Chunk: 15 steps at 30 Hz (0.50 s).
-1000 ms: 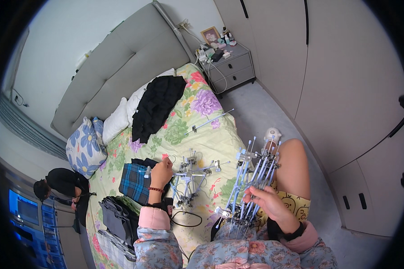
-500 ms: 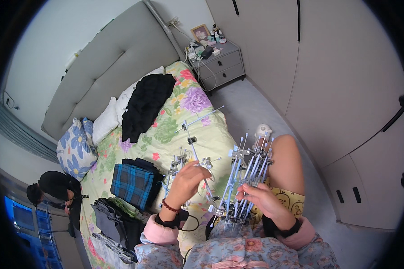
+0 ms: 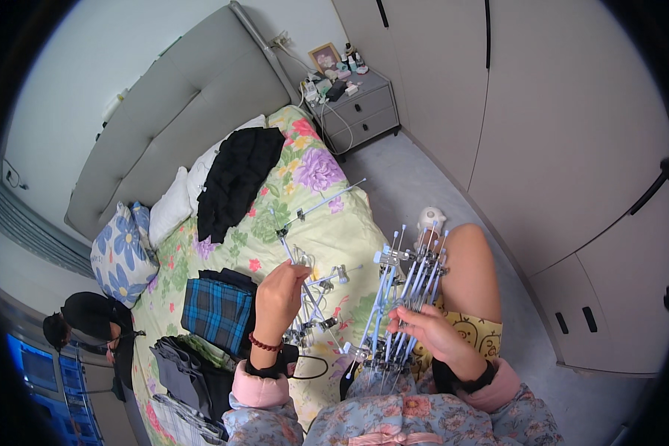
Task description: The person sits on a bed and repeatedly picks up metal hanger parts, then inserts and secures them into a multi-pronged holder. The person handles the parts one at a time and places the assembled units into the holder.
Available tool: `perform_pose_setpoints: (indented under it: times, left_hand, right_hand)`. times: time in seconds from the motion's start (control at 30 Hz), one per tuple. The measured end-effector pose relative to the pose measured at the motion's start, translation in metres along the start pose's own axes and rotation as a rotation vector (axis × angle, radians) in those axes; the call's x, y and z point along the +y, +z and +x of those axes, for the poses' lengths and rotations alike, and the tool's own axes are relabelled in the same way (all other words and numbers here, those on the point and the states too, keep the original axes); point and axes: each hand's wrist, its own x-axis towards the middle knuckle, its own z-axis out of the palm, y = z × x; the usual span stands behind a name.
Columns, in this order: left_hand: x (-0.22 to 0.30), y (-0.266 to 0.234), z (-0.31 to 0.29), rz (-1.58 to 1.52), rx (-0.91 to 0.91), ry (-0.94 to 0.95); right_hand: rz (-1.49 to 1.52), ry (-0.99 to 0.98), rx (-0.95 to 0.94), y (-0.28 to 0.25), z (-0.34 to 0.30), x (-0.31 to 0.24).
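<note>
My left hand (image 3: pixel 281 297) is closed, its fingertips pinching a blue clip hanger (image 3: pixel 313 301) with metal clips, held slantwise over the bed. Under and beside it, more clip hangers (image 3: pixel 337 275) lie loose on the flowered sheet. One further hanger (image 3: pixel 325 198) rests apart, nearer the bed's right edge. Above my lap, my right hand (image 3: pixel 427 331) grips a thick bundle of blue clip hangers (image 3: pixel 385 297), stacked side by side with their clips at both ends. The palm hides part of the bundle.
Left of my hand are a folded blue plaid garment (image 3: pixel 214 308) and dark folded clothes (image 3: pixel 186 372). A black garment (image 3: pixel 241 175) lies near the pillows (image 3: pixel 171 208). A person in dark clothing (image 3: pixel 93 316) is at far left. A grey nightstand (image 3: pixel 375 104) and wardrobe (image 3: pixel 565 134) stand right.
My left hand has moved left and slightly up, carrying the hanger with it away from the bundle. My right hand still holds the bundle in nearly the same place.
</note>
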Motion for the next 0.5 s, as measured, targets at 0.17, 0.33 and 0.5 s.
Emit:
perform_pose_setpoints:
  times: [0.17, 0.33, 0.5]
  left_hand:
    - [-0.014, 0.000, -0.011, -0.001, 0.075, -0.355]
    - [-0.035, -0.003, -0.018, 0.273, 0.127, -0.204]
    - [-0.042, 0.004, -0.033, 0.437, 0.091, -0.349]
  right_hand:
    - [0.005, -0.018, -0.018, -0.002, 0.001, 0.002]
    - [-0.005, -0.007, 0.006, -0.001, 0.001, 0.002]
    - [0.001, -0.009, 0.008, -0.001, 0.001, 0.002]
